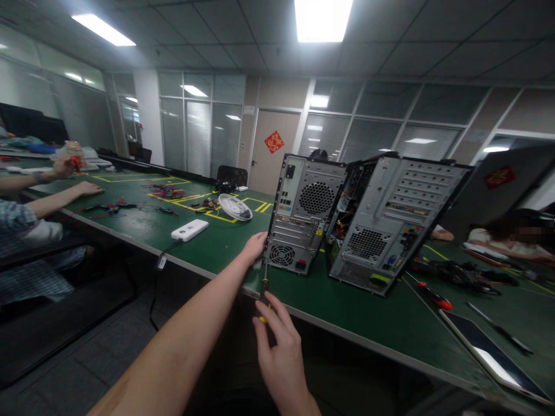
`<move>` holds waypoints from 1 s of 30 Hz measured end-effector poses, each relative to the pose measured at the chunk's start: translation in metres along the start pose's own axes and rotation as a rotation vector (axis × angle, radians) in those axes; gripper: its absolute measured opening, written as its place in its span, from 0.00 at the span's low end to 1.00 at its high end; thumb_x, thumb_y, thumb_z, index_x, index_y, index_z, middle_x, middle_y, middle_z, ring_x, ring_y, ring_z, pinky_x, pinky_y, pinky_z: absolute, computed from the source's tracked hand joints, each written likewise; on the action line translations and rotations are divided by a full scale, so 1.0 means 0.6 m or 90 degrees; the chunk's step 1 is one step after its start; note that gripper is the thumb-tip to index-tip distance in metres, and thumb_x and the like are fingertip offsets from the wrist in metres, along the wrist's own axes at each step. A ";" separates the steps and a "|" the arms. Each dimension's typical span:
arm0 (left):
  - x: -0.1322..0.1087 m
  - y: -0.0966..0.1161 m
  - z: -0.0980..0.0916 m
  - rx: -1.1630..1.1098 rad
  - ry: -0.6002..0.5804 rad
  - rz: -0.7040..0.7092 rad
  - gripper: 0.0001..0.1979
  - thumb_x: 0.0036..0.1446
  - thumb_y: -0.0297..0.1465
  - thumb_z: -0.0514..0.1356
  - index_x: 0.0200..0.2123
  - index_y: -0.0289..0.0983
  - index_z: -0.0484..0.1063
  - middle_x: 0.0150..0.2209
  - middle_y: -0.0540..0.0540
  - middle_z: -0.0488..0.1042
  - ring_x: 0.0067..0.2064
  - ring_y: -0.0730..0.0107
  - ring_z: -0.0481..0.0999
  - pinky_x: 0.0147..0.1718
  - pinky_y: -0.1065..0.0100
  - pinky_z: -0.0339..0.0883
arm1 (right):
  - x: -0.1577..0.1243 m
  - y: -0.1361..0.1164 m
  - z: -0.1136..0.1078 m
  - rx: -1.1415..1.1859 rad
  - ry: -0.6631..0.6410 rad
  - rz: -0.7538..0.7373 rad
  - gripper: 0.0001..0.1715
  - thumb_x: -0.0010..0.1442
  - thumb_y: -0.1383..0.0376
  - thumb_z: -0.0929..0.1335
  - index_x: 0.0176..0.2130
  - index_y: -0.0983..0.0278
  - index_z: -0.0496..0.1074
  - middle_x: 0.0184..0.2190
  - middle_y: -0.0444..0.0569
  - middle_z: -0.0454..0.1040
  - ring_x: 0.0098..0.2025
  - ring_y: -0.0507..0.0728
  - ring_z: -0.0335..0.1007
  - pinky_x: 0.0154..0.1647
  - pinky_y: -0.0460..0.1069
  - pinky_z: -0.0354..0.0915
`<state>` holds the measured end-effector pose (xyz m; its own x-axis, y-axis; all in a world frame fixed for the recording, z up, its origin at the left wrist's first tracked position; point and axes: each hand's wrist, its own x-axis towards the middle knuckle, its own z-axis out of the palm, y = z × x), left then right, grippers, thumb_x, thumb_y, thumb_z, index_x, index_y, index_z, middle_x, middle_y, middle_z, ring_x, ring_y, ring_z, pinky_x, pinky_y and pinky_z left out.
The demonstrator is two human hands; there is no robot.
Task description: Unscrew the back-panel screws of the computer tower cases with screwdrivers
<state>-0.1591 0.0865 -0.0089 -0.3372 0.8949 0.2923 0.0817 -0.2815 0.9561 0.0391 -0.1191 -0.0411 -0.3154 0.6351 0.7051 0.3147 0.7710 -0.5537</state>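
Note:
My right hand [281,346] is closed around the black-and-yellow handle of a screwdriver [264,286]. The screwdriver's shaft points up to the lower left rear edge of a computer case [291,231]; whether its tip sits on a screw is too small to see. Against the left side of that case lies my left hand [254,248], its fingers mostly hidden. The case stands upright, its rear panel with ports, vents and a fan grille facing me. Just right of it stands a second computer case [368,231], with wires showing in the gap between them.
A white power strip [189,230] and a white oval basket [235,207] lie left on the green table [225,254]. To the right are a red-handled screwdriver [436,297], a tablet [489,346], a thin dark tool [500,329] and black cables [459,274]. People sit at both sides.

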 end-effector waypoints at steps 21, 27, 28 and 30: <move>0.006 -0.009 -0.001 0.010 -0.007 0.014 0.21 0.62 0.43 0.57 0.43 0.35 0.83 0.44 0.41 0.84 0.45 0.58 0.78 0.51 0.61 0.68 | 0.002 -0.001 0.000 0.001 0.033 0.006 0.16 0.68 0.67 0.69 0.53 0.59 0.81 0.59 0.55 0.78 0.59 0.62 0.78 0.59 0.55 0.75; 0.003 -0.006 0.000 -0.008 -0.014 0.000 0.20 0.61 0.42 0.57 0.43 0.35 0.83 0.42 0.42 0.83 0.42 0.59 0.77 0.47 0.62 0.69 | 0.002 0.001 0.000 0.001 0.041 0.011 0.15 0.68 0.66 0.70 0.52 0.59 0.81 0.57 0.55 0.79 0.58 0.62 0.78 0.59 0.55 0.75; 0.002 -0.005 0.000 -0.008 -0.015 0.005 0.20 0.61 0.42 0.57 0.42 0.36 0.83 0.42 0.42 0.83 0.42 0.59 0.77 0.47 0.62 0.68 | 0.002 0.002 0.000 0.002 0.046 0.012 0.14 0.67 0.66 0.70 0.52 0.59 0.81 0.57 0.55 0.79 0.58 0.62 0.78 0.58 0.54 0.75; 0.001 -0.005 -0.001 -0.005 -0.013 0.013 0.20 0.61 0.43 0.57 0.42 0.36 0.83 0.43 0.41 0.83 0.43 0.58 0.78 0.48 0.61 0.68 | 0.002 0.003 0.000 0.001 0.053 0.017 0.14 0.67 0.65 0.71 0.51 0.59 0.81 0.56 0.55 0.79 0.57 0.62 0.79 0.57 0.54 0.75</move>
<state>-0.1603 0.0879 -0.0117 -0.3158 0.8961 0.3118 0.0811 -0.3019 0.9499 0.0392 -0.1169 -0.0415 -0.2316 0.6496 0.7241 0.3205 0.7537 -0.5737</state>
